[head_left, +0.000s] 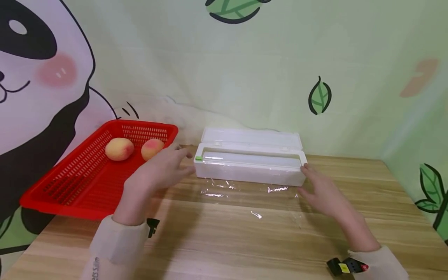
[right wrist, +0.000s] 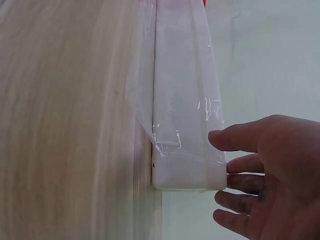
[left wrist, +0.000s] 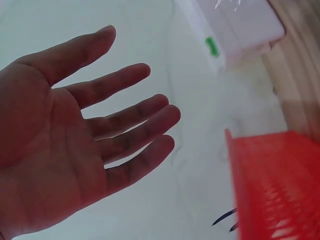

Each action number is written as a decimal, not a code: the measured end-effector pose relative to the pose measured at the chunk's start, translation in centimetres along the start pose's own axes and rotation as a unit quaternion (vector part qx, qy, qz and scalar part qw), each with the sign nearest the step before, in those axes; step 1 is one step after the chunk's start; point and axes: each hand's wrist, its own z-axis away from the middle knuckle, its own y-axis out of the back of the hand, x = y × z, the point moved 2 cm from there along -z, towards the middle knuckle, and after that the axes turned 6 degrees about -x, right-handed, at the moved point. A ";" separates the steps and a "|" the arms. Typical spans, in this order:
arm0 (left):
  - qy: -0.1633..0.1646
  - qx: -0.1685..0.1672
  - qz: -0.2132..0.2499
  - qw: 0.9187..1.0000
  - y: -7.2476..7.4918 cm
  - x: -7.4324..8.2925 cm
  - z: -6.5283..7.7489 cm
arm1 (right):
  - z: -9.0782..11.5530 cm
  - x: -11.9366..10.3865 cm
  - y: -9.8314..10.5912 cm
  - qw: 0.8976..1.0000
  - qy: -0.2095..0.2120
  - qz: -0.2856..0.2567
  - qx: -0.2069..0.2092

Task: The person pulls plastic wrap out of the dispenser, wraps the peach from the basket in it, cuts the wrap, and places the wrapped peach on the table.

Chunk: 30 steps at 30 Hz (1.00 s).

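Observation:
A white cling film dispenser box [head_left: 248, 174] with its lid flipped up stands on the table against the wall. Clear film [head_left: 257, 214] runs over its front and spreads across the wood. My left hand [head_left: 162, 169] hovers between the box's left end and a red basket [head_left: 101, 214], touching neither; its fingers are spread and loose in the left wrist view. At the box's right end is my right hand [head_left: 323, 192]. Its thumb and fingertips lie against or very near the corner, loosely bent, in the right wrist view. Two peaches [head_left: 119, 149] lie in the basket.
A pale green wall sheet [head_left: 245, 77] printed with a panda and leaves hangs close behind the box. The wooden table [head_left: 245, 249] extends in front of and to the right of the box.

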 end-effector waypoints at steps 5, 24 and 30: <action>0.002 -0.012 -0.034 0.999 1.9 -0.2 0.2 | 0.1 0.0 0.0 1.000 -0.014 0.006 -0.016; 0.154 -0.075 0.063 0.983 6.0 -10.0 -3.4 | 0.0 0.6 -0.5 1.000 -0.008 0.027 -0.008; 0.186 -0.121 0.095 0.970 5.2 -11.9 -4.2 | 0.0 0.5 -0.4 1.000 -0.003 0.022 0.001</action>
